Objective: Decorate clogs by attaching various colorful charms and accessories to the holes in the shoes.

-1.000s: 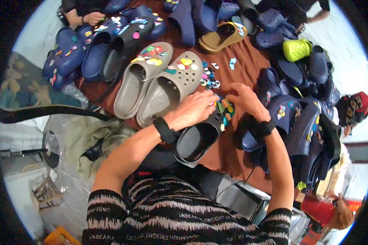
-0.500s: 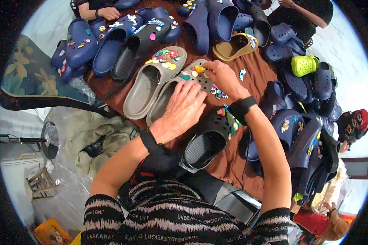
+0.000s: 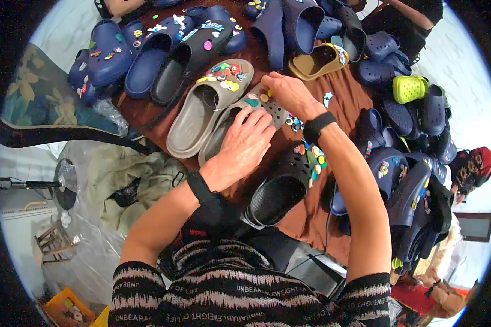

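Under my left hand lies a taupe clog, and its curled fingers grip the upper near the foot opening. My right hand is at the clog's toe, its thumb and fingers pinched together beside colourful shoe charms. Whatever the pinch holds is hidden behind the fingers. Left of this clog sits its matching taupe clog, the toe covered with charms. Nearer to me, between my forearms, stands a black clog with charms along its right side. Loose charms lie on the cloth by my right wrist.
Brown cloth covers the work surface. Navy clogs crowd the far left, and more navy clogs are heaped at right around a lime-green clog. A mustard clog lies beyond my right hand. Other people's arms show at the far edge.
My right hand has shifted slightly toward the toe's far edge, its fingers still pinched. My left hand stays on the clog. Another person's hand at far left has drawn back.
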Motion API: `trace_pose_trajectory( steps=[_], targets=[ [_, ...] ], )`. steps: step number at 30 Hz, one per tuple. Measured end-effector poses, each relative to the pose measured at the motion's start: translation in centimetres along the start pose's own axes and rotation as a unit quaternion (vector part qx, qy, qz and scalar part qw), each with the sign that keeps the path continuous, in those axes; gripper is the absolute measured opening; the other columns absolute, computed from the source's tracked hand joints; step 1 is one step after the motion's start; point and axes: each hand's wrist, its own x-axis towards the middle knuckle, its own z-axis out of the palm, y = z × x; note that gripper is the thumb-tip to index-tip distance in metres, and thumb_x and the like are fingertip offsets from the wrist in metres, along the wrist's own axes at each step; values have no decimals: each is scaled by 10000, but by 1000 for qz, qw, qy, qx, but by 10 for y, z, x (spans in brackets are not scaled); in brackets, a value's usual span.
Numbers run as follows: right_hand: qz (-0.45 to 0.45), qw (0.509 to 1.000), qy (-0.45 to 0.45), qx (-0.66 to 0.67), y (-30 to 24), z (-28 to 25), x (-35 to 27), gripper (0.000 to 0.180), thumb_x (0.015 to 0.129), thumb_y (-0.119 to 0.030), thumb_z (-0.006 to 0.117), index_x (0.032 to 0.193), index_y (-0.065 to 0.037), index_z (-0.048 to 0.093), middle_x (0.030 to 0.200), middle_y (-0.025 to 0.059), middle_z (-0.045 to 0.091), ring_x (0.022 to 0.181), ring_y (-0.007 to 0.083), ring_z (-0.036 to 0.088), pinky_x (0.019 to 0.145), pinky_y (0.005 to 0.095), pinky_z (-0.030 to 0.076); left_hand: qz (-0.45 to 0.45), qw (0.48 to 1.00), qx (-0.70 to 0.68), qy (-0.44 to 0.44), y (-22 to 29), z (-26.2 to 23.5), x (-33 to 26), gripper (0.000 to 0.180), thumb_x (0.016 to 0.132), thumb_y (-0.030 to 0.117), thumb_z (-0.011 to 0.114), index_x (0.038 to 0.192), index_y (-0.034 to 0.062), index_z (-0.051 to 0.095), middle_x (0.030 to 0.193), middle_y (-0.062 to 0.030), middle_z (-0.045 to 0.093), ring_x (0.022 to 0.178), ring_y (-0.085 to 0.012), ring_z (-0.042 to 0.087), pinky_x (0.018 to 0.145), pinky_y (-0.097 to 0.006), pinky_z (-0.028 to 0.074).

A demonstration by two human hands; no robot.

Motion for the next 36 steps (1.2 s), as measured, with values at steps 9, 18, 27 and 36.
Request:
trace_pose_trajectory(
  steps=[9, 18, 27, 36],
  targets=[
    [226, 933, 140, 241, 26, 4, -41, 206, 812, -152, 706, 899, 9, 611, 868, 214, 667, 843, 377, 654, 752, 433, 503, 2, 999, 32, -5, -1, -2, 5, 374, 768, 173, 737, 1109, 54, 638, 1198, -105, 586, 1248, -283, 479, 1101, -455, 321],
    [296, 827, -31, 477, 20, -39, -156, 169, 903, -142, 695, 894, -5, 597, 764, 34, 649, 663, 90, 590, 593, 262, 492, 7, 998, -68, -6, 22, 0, -1, 218, 857, 165, 662, 1049, 61, 672, 1144, -101, 607, 1223, -289, 500, 1124, -546, 242],
    [354, 758, -54, 545, -24, -41, -180, 144, 951, -152, 660, 982, -26, 598, 794, -5, 609, 635, 77, 564, 573, 228, 480, 16, 976, -196, -92, 49, -2, -5, 163, 887, 207, 662, 983, 77, 675, 1038, -57, 637, 1124, -234, 566, 1126, -539, 243],
    [236, 913, -74, 325, -46, -53, -189, 245, 825, -30, 664, 1059, 42, 647, 829, 121, 686, 719, 208, 648, 699, 338, 525, 17, 978, -190, -88, 52, 2, -10, 184, 870, 189, 684, 1020, 86, 661, 1036, -48, 642, 1116, -225, 575, 1146, -545, 240]
  ],
)
